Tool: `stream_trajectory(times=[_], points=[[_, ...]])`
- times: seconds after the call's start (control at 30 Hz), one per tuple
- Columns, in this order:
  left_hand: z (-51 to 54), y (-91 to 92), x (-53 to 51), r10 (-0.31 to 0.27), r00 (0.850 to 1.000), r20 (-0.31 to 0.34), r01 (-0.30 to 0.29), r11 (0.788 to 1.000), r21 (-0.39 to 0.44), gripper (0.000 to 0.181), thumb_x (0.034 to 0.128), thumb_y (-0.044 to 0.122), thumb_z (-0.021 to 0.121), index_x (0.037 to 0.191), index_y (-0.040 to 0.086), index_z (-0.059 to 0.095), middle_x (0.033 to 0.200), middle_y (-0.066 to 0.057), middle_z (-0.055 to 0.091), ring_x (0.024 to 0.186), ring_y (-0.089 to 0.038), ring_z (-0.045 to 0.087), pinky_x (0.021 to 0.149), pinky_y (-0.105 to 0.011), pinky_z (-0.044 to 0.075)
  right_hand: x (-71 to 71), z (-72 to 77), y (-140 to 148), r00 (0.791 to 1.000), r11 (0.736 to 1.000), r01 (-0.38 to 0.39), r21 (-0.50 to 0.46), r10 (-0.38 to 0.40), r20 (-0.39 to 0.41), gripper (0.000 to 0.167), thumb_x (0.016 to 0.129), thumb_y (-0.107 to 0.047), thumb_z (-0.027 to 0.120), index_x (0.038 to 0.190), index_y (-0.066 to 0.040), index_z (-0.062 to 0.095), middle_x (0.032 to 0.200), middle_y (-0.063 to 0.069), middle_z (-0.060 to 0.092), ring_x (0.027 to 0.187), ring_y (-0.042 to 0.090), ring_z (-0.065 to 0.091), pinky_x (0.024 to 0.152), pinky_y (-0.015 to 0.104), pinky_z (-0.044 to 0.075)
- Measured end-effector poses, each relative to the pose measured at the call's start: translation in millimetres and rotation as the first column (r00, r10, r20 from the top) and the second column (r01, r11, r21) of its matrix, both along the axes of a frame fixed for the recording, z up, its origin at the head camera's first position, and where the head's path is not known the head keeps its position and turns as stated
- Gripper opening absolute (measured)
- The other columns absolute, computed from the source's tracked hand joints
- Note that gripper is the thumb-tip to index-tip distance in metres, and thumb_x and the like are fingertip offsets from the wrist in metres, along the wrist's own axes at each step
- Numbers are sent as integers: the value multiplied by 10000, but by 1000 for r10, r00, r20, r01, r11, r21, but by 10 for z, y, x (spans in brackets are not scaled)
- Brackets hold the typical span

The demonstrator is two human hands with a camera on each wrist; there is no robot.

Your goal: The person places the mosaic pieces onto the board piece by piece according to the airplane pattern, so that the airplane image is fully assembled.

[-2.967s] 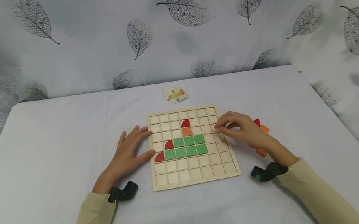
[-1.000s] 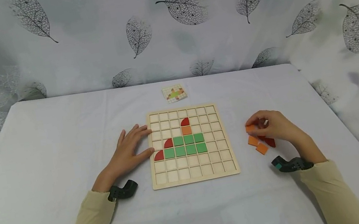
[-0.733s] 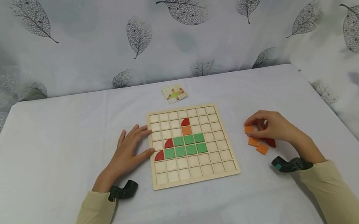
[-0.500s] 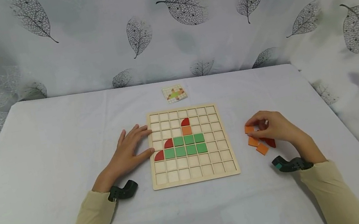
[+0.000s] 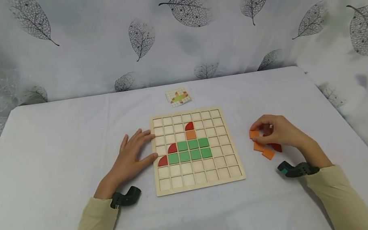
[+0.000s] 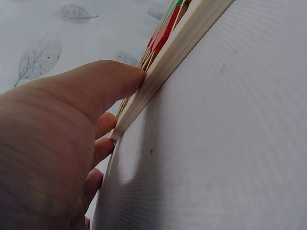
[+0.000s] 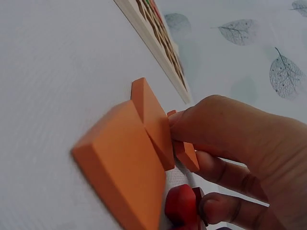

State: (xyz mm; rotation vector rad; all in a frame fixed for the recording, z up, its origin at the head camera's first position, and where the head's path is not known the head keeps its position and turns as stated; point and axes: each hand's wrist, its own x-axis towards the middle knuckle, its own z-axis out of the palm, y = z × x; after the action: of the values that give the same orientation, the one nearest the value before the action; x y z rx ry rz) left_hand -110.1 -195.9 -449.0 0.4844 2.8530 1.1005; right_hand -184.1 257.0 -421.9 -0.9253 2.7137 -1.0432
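Observation:
In the head view, a wooden grid board [image 5: 200, 178] lies in the middle of the table. Green squares [image 5: 195, 154], red quarter-round pieces [image 5: 163, 161] and one orange square [image 5: 191, 134] sit in its cells. My left hand [image 5: 132, 157] rests at the board's left edge, thumb and fingertips touching the frame, fingers spread. Right of the board, my right hand [image 5: 277, 130] pinches an orange square tile [image 7: 186, 154] between thumb and fingers. Two more orange tiles [image 5: 268, 154] lie close by. Red pieces [image 5: 277, 148] are partly hidden under this hand.
Behind the board lies a small picture card [image 5: 178, 97] with a coloured grid pattern. A white cloth covers the table [image 5: 61, 132]. Leaf-patterned fabric [image 5: 88, 33] hangs behind and along the sides.
My right hand has gone from the board's right edge to the loose pieces. There, the orange tile under its fingers has shifted slightly left. My left hand has stayed put.

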Motion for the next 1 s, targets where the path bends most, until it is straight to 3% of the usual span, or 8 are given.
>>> stream_trajectory(times=[0.4,0.63,1.0], points=[[-13,13,-4,-7,1000,2,7,1000,5,582,905,300,691,1414,109,483,1525,-115,386,1489,-304,166,1192,-503,-50,-2,-41,-22,999,1000,-5,15,6,-44,240,743,-12,801,962,-40,706,826,15,613,653,118,487,547,207,413],[-16,2,4,4,1000,-5,-4,1000,-6,584,901,296,693,1411,102,487,1522,-121,390,1485,-307,177,1191,-508,-47,-15,-23,-121,1000,1000,-17,6,17,-22,242,748,-27,798,969,-53,702,906,41,650,638,89,521,563,209,456],[6,-2,1,-2,1000,3,2,1000,0,585,909,310,685,1417,103,481,1525,-120,386,1488,-304,166,1191,-507,-49,22,69,-318,993,994,-114,-2,114,-24,260,746,16,787,980,-42,689,934,36,654,723,167,599,573,244,483]])
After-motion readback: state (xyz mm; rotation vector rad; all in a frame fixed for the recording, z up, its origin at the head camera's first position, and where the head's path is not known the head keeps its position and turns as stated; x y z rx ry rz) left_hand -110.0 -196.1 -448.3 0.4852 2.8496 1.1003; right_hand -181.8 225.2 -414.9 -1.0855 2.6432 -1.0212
